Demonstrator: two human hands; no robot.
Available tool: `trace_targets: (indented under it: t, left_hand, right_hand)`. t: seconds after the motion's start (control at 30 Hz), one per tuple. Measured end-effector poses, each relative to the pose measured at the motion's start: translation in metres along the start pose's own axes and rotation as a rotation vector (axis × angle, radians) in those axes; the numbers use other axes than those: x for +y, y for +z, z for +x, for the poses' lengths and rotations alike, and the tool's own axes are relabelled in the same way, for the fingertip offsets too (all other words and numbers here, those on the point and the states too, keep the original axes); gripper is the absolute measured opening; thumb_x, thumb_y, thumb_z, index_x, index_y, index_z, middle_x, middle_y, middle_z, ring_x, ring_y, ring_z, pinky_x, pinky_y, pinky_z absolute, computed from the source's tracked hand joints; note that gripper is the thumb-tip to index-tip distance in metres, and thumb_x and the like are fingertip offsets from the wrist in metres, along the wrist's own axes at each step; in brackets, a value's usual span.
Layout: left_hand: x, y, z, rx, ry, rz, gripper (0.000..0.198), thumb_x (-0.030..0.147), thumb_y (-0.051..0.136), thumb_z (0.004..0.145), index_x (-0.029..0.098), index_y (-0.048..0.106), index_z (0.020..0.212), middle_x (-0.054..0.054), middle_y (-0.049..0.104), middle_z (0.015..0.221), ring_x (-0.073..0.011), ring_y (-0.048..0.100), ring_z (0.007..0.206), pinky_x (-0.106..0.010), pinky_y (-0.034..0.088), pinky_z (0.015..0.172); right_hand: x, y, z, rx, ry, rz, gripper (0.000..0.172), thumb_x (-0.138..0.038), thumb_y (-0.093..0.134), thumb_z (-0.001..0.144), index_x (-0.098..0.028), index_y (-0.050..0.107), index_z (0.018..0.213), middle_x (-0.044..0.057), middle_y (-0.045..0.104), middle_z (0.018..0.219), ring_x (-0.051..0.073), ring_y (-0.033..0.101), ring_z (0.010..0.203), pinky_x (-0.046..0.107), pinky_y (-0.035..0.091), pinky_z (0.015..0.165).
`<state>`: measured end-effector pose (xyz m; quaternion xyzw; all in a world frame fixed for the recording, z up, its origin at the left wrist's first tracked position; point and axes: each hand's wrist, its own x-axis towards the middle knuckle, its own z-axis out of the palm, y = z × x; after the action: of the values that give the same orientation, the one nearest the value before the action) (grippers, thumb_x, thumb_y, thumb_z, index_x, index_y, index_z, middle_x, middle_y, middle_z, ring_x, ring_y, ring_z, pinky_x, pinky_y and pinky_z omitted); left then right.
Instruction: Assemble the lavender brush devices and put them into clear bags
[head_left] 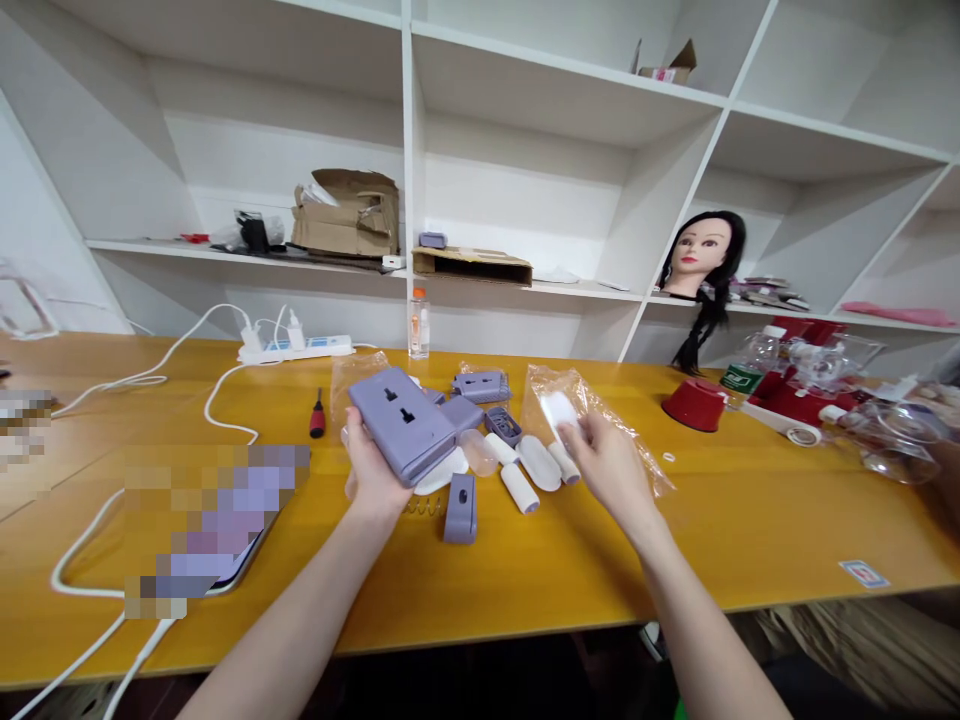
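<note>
Above yellow worktop (525, 585), left hand (371, 472) fingers gripping lilac socket housing (397, 425), right hand (611, 470) fingers pinching white pad (559, 418) in clear bag (634, 455); white rollers (519, 488), lilac end piece (460, 510) lying loose, apparently not yet assembled

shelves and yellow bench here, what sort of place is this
Probably a workroom, not a home: a long yellow workbench holds a red-handled screwdriver and a dismantled lilac socket casing, under white shelving with cardboard boxes and a mannequin head.

Mannequin head (701, 255) on white shelving (570, 130)
</note>
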<state>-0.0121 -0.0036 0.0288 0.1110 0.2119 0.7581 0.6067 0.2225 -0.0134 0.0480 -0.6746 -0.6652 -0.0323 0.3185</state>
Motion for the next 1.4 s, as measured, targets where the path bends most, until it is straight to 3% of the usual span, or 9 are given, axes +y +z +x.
trace_targets:
  t: [0.17,0.47,0.6,0.77,0.87,0.97,1.1,1.23,1.4]
  left_hand:
    - [-0.003,-0.003,-0.001,-0.196,-0.13,-0.003,0.06,0.058,0.031,0.083,0.017,0.055,0.119,-0.013,0.066,0.103,-0.0273,0.064,0.086,-0.045,0.05,0.077]
    - [-0.014,-0.008,-0.008,-0.276,-0.354,0.076,0.058,0.057,0.038,0.08,0.015,0.057,0.115,-0.013,0.068,0.095,-0.0271,0.065,0.078,-0.047,0.05,0.074]
    - [-0.015,-0.007,-0.011,-0.309,-0.392,0.068,0.06,0.056,0.038,0.081,0.013,0.053,0.12,-0.014,0.067,0.102,-0.0277,0.065,0.079,-0.046,0.05,0.073]
    - [-0.017,0.0,-0.017,-0.236,-0.386,0.095,0.06,0.053,0.038,0.081,0.012,0.05,0.124,-0.015,0.066,0.106,-0.0303,0.066,0.082,-0.047,0.05,0.072]
    - [-0.017,0.001,-0.019,-0.224,-0.368,0.121,0.058,0.053,0.038,0.081,0.011,0.054,0.119,-0.014,0.068,0.1,-0.03,0.066,0.083,-0.047,0.049,0.077]
    - [-0.018,0.002,-0.018,-0.186,-0.34,0.16,0.057,0.053,0.037,0.082,0.009,0.057,0.112,-0.014,0.069,0.093,-0.0301,0.065,0.086,-0.047,0.048,0.081]
    - [-0.024,0.001,-0.017,-0.152,-0.218,0.149,0.05,0.051,0.037,0.082,0.012,0.062,0.101,-0.011,0.07,0.086,-0.0291,0.065,0.087,-0.045,0.048,0.082]
    - [-0.028,-0.003,-0.017,-0.106,-0.028,0.111,0.041,0.046,0.04,0.082,0.015,0.063,0.096,-0.008,0.07,0.083,-0.0263,0.066,0.082,-0.041,0.049,0.079]
    - [-0.026,-0.005,-0.023,-0.175,0.04,0.098,0.047,0.051,0.039,0.08,0.016,0.062,0.102,-0.008,0.07,0.083,-0.0285,0.065,0.082,-0.041,0.05,0.075]
  right_hand:
    - [0.032,0.012,0.018,-0.216,0.03,-0.271,0.034,-0.039,0.039,0.085,-0.013,0.061,0.088,0.016,0.067,0.081,0.027,0.062,0.076,0.03,0.033,0.057]
    - [0.015,0.063,0.078,-0.268,0.036,-0.259,0.032,-0.034,0.049,0.081,-0.009,0.064,0.094,0.02,0.066,0.098,0.026,0.063,0.09,0.029,0.041,0.066]
    - [0.016,0.068,0.076,-0.246,0.033,-0.25,0.036,-0.038,0.051,0.081,-0.007,0.064,0.094,0.023,0.066,0.095,0.029,0.063,0.088,0.032,0.042,0.066]
    - [0.003,0.046,0.056,-0.115,-0.033,-0.201,0.04,-0.042,0.037,0.089,-0.012,0.057,0.108,0.017,0.066,0.091,0.027,0.061,0.089,0.034,0.042,0.071]
    - [-0.018,0.032,0.025,-0.075,-0.229,0.185,0.032,-0.041,0.038,0.088,-0.019,0.059,0.1,0.005,0.063,0.072,0.019,0.06,0.069,0.029,0.043,0.065]
    - [-0.04,0.028,-0.01,-0.254,-0.338,0.645,0.041,-0.033,0.051,0.08,-0.021,0.046,0.119,0.006,0.06,0.094,0.017,0.059,0.074,0.027,0.046,0.06]
    - [-0.06,0.036,-0.032,-0.59,-0.188,1.08,0.072,-0.02,0.064,0.063,-0.023,0.033,0.127,0.008,0.054,0.116,0.018,0.057,0.093,0.031,0.048,0.074]
    - [-0.065,0.044,-0.031,-0.778,0.077,1.333,0.061,-0.012,0.065,0.054,-0.021,0.048,0.112,0.001,0.061,0.098,0.014,0.058,0.082,0.025,0.047,0.069]
    - [-0.061,0.045,-0.03,-0.971,0.253,1.329,0.041,-0.014,0.07,0.053,-0.018,0.059,0.092,-0.003,0.063,0.075,0.01,0.059,0.063,0.022,0.047,0.06]
